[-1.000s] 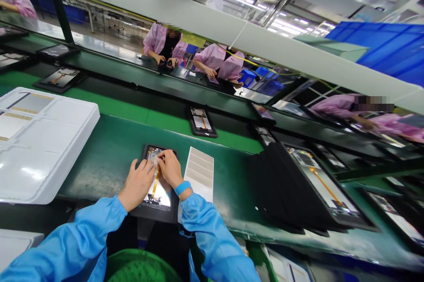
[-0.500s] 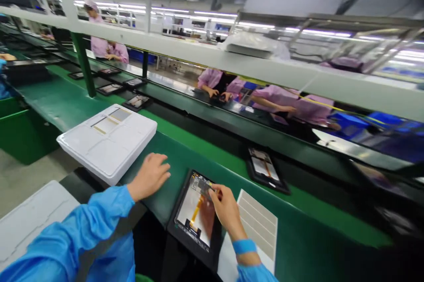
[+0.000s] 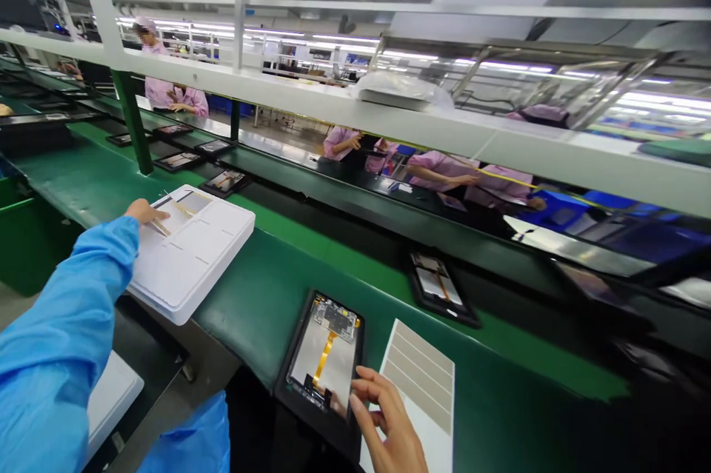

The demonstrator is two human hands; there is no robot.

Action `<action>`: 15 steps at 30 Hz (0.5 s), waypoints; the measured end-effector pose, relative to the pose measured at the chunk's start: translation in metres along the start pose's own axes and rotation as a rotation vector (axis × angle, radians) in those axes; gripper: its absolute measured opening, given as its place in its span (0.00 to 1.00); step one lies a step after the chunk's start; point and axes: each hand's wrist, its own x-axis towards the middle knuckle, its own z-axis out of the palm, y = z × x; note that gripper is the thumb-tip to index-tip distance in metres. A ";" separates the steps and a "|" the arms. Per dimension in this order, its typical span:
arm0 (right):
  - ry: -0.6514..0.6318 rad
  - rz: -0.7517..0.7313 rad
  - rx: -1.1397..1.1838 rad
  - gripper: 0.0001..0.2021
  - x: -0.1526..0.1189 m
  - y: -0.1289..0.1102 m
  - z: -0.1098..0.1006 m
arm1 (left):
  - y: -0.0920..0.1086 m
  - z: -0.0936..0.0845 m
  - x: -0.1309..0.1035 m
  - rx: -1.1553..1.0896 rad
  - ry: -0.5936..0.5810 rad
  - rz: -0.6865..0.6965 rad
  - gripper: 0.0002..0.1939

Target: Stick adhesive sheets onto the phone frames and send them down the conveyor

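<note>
My left hand (image 3: 145, 212) reaches over the white tray (image 3: 219, 251), its fingers at the left edge of a flat silvery piece with a gold strip (image 3: 178, 212). Those fingers are partly out front and grip nothing that I can see. An opened tablet (image 3: 326, 358) lies on the green bench, with a circuit board (image 3: 337, 320) at its top and an orange ribbon cable (image 3: 325, 358) down its middle. Beside the tablet's lower right edge is my right hand (image 3: 386, 417), fingers loosely bent and apart, holding nothing. Under that hand lies a white sheet with grey-beige strips (image 3: 419, 373).
Behind the bench (image 3: 255, 280) runs a line bearing other opened tablets, one at the right (image 3: 438, 284) and several at the left. A white shelf beam (image 3: 311, 99) crosses above, with a green post (image 3: 132, 121). People in pink work opposite. A green bin (image 3: 33, 243) stands left.
My left hand has moved left, from beside the tray onto the silvery piece. My right hand has let go of the tablet's circuit board area and drawn back towards me.
</note>
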 end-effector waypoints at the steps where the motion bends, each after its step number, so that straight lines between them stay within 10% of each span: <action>1: 0.002 -0.019 -0.009 0.10 -0.002 -0.003 -0.002 | 0.002 -0.002 -0.003 -0.027 0.019 0.009 0.22; 6: 0.079 -0.157 -0.006 0.06 -0.008 -0.025 0.004 | 0.017 0.027 -0.080 -0.466 0.005 0.066 0.12; 9: 0.091 -0.257 0.014 0.07 -0.007 -0.041 0.018 | 0.021 0.082 -0.169 -0.840 -0.188 -0.157 0.11; 15: 0.013 -0.422 -0.228 0.13 -0.009 -0.046 0.024 | 0.015 0.182 -0.312 -0.892 -0.622 -0.514 0.13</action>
